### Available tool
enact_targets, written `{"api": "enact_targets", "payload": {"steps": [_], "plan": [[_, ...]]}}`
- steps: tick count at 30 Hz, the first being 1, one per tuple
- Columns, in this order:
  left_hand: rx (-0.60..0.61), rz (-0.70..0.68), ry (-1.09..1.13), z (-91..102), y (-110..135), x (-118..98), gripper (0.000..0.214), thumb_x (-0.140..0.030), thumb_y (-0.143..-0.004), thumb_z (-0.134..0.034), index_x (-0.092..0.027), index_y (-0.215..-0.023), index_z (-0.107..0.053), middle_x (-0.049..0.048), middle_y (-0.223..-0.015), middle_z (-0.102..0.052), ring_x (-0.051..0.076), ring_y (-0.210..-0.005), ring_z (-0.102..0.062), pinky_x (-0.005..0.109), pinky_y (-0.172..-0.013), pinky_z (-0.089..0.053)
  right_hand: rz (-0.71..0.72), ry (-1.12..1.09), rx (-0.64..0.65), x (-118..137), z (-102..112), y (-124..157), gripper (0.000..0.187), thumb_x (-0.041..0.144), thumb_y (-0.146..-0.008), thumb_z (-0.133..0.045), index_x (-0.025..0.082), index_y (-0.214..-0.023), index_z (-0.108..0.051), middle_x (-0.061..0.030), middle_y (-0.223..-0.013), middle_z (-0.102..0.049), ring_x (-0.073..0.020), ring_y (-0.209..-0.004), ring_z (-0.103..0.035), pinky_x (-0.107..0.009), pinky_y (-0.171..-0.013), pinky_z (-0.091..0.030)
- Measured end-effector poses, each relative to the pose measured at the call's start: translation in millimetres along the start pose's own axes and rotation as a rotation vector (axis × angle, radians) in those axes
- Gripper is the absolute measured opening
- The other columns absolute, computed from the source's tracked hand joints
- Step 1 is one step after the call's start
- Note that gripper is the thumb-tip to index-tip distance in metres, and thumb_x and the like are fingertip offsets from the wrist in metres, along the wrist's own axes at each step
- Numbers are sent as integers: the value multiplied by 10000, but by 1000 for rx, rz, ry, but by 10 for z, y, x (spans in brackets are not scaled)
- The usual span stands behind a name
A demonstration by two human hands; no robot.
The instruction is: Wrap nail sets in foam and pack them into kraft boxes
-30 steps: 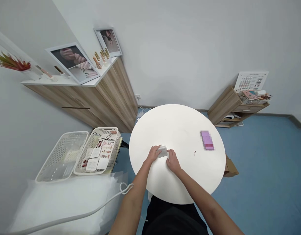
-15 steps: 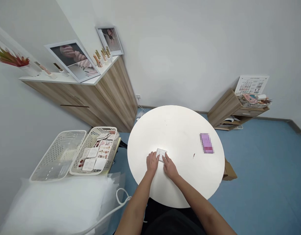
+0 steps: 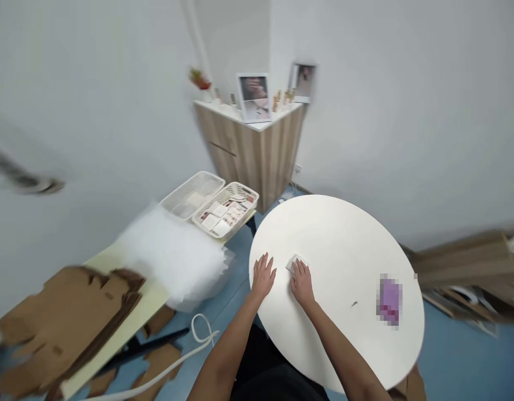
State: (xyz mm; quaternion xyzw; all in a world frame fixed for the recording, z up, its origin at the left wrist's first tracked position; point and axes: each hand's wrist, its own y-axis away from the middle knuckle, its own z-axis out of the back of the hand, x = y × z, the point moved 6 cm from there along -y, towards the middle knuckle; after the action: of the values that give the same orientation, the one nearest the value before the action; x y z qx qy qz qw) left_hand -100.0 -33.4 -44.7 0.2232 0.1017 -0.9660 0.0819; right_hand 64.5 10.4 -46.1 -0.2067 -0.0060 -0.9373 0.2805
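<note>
A small flat white square piece (image 3: 295,259), perhaps folded paper or a packet, lies on the round white table (image 3: 323,234). My right hand (image 3: 302,282) holds it against the tabletop, with its fingers over the near part and the far corner showing beyond them. What kind of piece it is cannot be made out. My left hand (image 3: 263,277) is at the table's left edge, apart from the piece, fingers spread and holding nothing.
On the table's right side lies a pixelated purple item (image 3: 389,301), and a small dark mark (image 3: 354,304) is nearer. At left stand a basket of cards (image 3: 225,236), a stack of white sheets (image 3: 173,250) and flattened brown cardboard (image 3: 73,306). A wooden cabinet (image 3: 260,161) fills the corner.
The view has turned left, bringing the cardboard into sight. My left hand has let go of the white piece and moved left with spread fingers; my right hand stays on it.
</note>
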Motion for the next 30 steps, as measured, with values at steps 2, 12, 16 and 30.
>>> {"api": "enact_targets", "payload": {"steps": [2,12,16,30], "plan": [[-98,124,10,230,224,273,380,-317,-980,-363,-211,-1292,-551,124,-1473,-453,293,-1382,-379,540,-1130,-308,138,-25,21,245,-20,-121,564,78,-842,-371,130,-1400,-428,-162,-1477,-418,-301,-1408,-290,-564,-1131,-267],[-414,588,-38,1660,1992,1970,273,-321,-936,-447,-232,-1096,-649,102,-1247,-626,297,-1285,-486,529,-1101,-362,572,-137,212,2214,-569,-184,515,95,-859,-398,157,-1364,-478,-156,-1357,-500,-285,-1269,-435,-501,-1057,-398],[-443,670,-112,2126,2681,2496,276,-323,-917,-475,-211,-1114,-632,130,-1217,-626,307,-1245,-511,522,-1093,-371,686,-138,318,3112,-881,-39,529,79,-835,-430,155,-1355,-490,-156,-1366,-500,-279,-1266,-434,-484,-1065,-392],[-236,809,-163,2692,3562,3613,329,-281,-875,-561,-186,-1189,-585,126,-1190,-604,283,-1138,-557,425,-982,-450,1001,-87,535,5224,-1778,293,530,97,-814,-512,125,-1342,-527,-160,-1400,-525,-250,-1302,-458,-430,-1111,-329]]}}
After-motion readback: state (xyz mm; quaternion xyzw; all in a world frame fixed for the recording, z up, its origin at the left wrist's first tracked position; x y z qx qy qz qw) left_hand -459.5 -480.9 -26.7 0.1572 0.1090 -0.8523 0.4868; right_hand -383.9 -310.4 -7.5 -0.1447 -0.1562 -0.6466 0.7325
